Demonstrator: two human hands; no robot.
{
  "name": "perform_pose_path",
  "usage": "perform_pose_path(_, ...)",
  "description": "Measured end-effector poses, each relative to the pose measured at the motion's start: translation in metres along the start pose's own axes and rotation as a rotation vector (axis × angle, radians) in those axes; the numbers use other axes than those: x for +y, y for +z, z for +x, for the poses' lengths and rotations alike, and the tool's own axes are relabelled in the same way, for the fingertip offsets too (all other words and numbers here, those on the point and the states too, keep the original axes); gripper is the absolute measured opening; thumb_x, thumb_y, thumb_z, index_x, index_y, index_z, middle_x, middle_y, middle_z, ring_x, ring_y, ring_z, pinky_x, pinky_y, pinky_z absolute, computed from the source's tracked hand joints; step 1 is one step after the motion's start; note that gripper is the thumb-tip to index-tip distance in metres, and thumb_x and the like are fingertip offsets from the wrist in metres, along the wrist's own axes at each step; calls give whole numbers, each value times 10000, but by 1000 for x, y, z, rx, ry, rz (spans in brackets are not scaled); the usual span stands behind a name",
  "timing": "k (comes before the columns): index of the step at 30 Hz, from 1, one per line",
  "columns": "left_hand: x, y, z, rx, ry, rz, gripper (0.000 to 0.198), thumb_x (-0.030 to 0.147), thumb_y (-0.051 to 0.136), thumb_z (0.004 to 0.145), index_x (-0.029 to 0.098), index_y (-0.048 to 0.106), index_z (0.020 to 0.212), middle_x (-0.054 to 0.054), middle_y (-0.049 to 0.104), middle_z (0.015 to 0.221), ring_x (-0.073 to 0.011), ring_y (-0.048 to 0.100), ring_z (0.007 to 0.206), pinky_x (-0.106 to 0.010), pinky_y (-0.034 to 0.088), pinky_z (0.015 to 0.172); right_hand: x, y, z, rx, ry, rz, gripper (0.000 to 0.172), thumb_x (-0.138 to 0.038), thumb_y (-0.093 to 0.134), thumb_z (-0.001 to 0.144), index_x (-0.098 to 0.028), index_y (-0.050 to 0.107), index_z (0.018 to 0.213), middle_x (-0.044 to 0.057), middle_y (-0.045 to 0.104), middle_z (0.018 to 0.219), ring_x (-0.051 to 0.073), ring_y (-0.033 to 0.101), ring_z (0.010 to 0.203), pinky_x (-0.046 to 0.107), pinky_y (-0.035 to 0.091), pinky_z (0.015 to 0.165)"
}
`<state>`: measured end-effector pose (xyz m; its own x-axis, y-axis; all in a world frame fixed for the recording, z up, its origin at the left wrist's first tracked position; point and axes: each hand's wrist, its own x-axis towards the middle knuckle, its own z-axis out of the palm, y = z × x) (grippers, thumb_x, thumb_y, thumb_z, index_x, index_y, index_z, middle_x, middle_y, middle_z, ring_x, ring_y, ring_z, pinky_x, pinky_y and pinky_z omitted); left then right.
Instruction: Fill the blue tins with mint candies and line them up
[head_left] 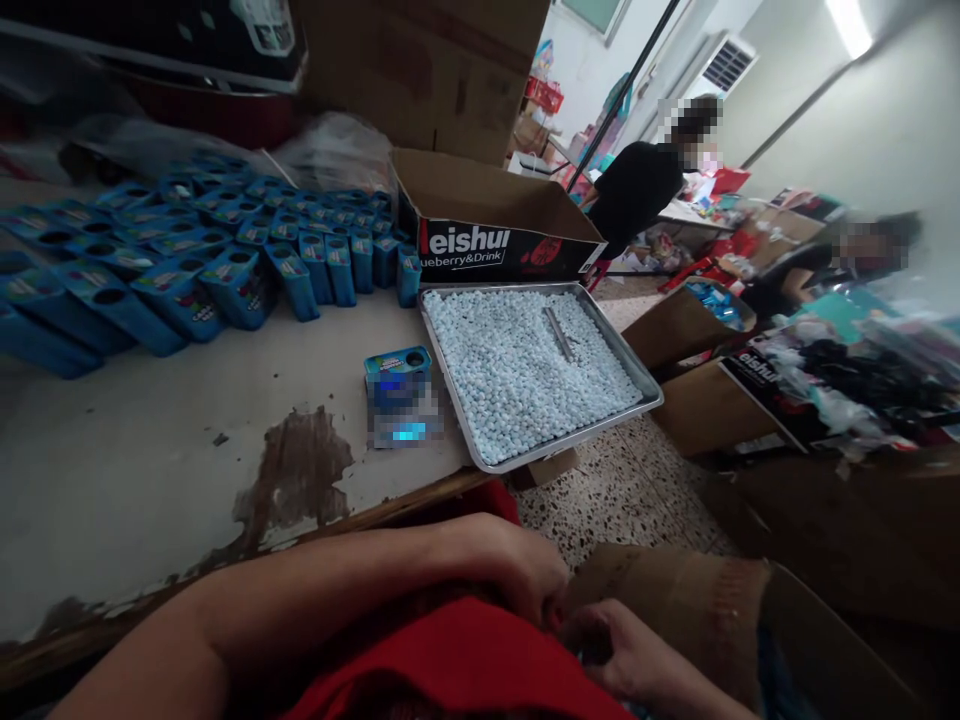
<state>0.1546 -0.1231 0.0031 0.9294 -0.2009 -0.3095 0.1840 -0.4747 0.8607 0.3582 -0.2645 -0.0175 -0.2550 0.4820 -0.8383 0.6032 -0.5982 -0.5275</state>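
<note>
My left hand [517, 565] rests low in front of me, fingers curled and pressed against a flap of a brown cardboard box [675, 600] beside my lap. My right hand [607, 650] sits just below it, fingers bent near the same flap; what they hold, if anything, is hidden. On the worn table [150, 470] lies a metal tray [637, 375] heaped with small pale-blue candies, a metal scoop [559, 332] lying on them. One blue tin [397, 385] stands alone beside the tray. Several blue tins [187, 260] lie in rows at the back left.
An open black-and-brown carton [495, 225] stands behind the tray. Bigger cardboard boxes [420, 70] are stacked behind it. Open cartons [697, 330] with goods sit on the speckled floor at right. Two other people [637, 190] work in the background.
</note>
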Motion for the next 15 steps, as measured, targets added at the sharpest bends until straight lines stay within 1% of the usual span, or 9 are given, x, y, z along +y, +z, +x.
perform_pose_path(2, 1, 0, -4, 9, 3, -2, 110, 82, 746, 725, 174, 792, 763, 10, 723, 700, -171, 627, 663, -268, 461, 639, 4, 1, 1, -19, -17, 32, 265, -221, 670, 565, -126, 787, 783, 6, 646, 704, 180, 619, 719, 255, 462, 664)
perform_pose_path(5, -1, 3, -16, 13, -23, -33, 171, 75, 741, 717, 193, 808, 820, 26, 762, 768, -158, 652, 649, -249, 464, 602, 8, 4, 0, -29, -21, 117, 318, -242, 685, 586, -130, 826, 847, 23, 702, 764, 209, 662, 778, 282, 518, 738)
perform_pose_path(6, -3, 4, -20, 25, -48, -31, 146, 83, 738, 717, 186, 803, 797, 21, 752, 732, -160, 641, 610, -256, 453, 577, 8, 6, 0, -20, -21, 142, 339, -254, 696, 593, -131, 837, 875, 31, 721, 788, 222, 677, 801, 299, 535, 768)
perform_pose_path(8, -7, 8, -30, 96, -121, -33, 62, 119, 744, 720, 166, 780, 702, 2, 694, 605, -169, 591, 524, -277, 413, 526, 6, 8, -1, -2, -34, 171, 373, -275, 728, 599, -131, 850, 921, 46, 751, 828, 246, 702, 845, 332, 555, 824)
perform_pose_path(10, -12, 14, -39, 188, -188, -57, 73, 160, 760, 740, 160, 784, 672, -16, 677, 563, -176, 591, 524, -279, 394, 519, 3, 10, 0, 0, -56, 181, 390, -292, 762, 600, -131, 858, 941, 58, 770, 854, 260, 716, 872, 349, 561, 855)
perform_pose_path(11, -15, 18, -44, 229, -209, -77, 64, 176, 766, 759, 165, 812, 717, -25, 716, 611, -178, 625, 571, -268, 406, 539, 1, 10, 0, -9, -63, 187, 386, -300, 776, 601, -131, 860, 937, 61, 774, 859, 258, 718, 867, 346, 560, 851)
perform_pose_path(12, -17, 23, -48, 262, -223, -98, 79, 191, 771, 784, 178, 845, 807, -29, 772, 709, -175, 670, 647, -250, 431, 576, -1, 9, 1, -26, -64, 194, 378, -307, 788, 603, -130, 862, 928, 63, 774, 858, 249, 716, 850, 337, 558, 834)
perform_pose_path(14, -22, 34, -58, 323, -236, -150, 198, 203, 776, 820, 215, 870, 993, -31, 834, 914, -162, 730, 800, -211, 471, 670, -3, 7, 2, -56, -52, 212, 352, -316, 807, 599, -126, 861, 891, 57, 758, 821, 213, 697, 778, 305, 545, 768)
perform_pose_path(15, -24, 39, -62, 364, -249, -185, 227, 204, 784, 820, 227, 871, 1029, -31, 841, 958, -157, 741, 837, -198, 479, 703, -5, 5, 3, -67, -43, 221, 338, -316, 812, 595, -124, 858, 870, 51, 745, 794, 192, 679, 737, 287, 532, 729)
